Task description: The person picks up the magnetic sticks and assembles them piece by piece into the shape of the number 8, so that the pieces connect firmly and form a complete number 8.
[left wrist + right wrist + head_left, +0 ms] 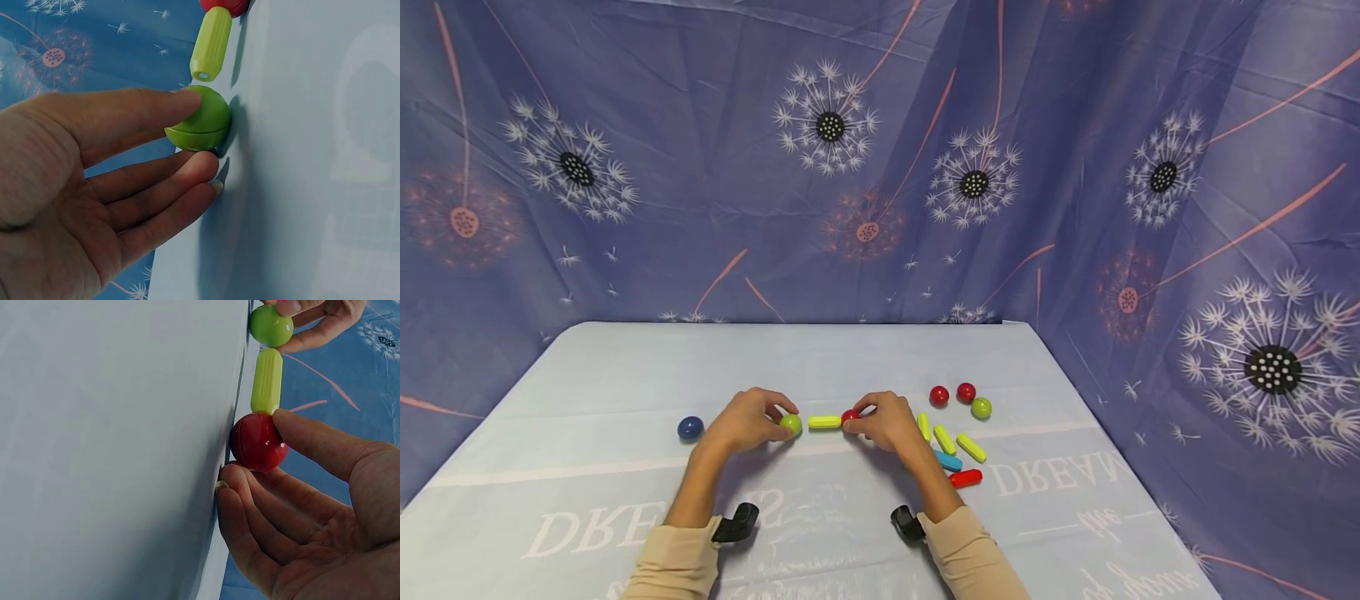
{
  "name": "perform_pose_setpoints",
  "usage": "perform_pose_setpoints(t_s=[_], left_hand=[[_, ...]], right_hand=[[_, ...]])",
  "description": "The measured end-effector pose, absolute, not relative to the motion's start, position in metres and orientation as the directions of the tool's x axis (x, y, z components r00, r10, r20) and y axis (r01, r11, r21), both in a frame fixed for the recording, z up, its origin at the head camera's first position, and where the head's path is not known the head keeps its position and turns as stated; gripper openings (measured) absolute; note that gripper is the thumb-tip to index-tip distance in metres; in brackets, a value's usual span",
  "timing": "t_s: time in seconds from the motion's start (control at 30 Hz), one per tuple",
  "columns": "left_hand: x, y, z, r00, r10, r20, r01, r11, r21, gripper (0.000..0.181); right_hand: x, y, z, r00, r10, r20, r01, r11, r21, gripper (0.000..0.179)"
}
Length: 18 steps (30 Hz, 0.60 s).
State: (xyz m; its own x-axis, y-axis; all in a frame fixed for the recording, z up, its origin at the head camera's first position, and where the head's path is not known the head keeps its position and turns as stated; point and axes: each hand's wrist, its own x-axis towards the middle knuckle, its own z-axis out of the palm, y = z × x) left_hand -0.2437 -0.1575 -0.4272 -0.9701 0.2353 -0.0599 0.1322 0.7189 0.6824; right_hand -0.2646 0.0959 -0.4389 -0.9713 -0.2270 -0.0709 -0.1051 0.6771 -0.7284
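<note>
Between thumb and fingers, my left hand [747,423] pinches a shiny green ball [203,122], which a seam line crosses. My right hand [891,422] pinches a red ball [257,445] near the table's middle. A ribbed yellow-green rod [824,422] meets the red ball at its right end. Its left end points at the green ball, with a small gap in the left wrist view. That end face shows a small pale spot. Fingers partly cover both balls in the head view.
A dark blue ball [690,428] lies left of my left hand. Beyond my right hand are two red balls, one marked here [966,392], another green ball [981,407], several yellow-green rods [972,447], a blue rod [948,461] and a red rod [966,478]. A patterned curtain [715,167] hangs behind.
</note>
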Motion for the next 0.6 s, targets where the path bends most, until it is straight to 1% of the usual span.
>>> perform_pose_setpoints(t_s=[0.3, 0.6], left_hand=[[-0.245, -0.1547, -0.4311, -0.974, 0.22, -0.057, 0.119, 0.706, 0.698, 0.031], [-0.2469, -0.1521, -0.4325, -0.972, 0.232, -0.03, 0.143, 0.691, 0.708, 0.033]], right_hand=[[-0.2651, 0.0958, -0.4388, -0.971, -0.227, -0.069, -0.106, 0.675, -0.73, 0.027], [-0.2654, 0.0953, -0.4387, -0.971, -0.223, -0.081, -0.095, 0.677, -0.73, 0.027]])
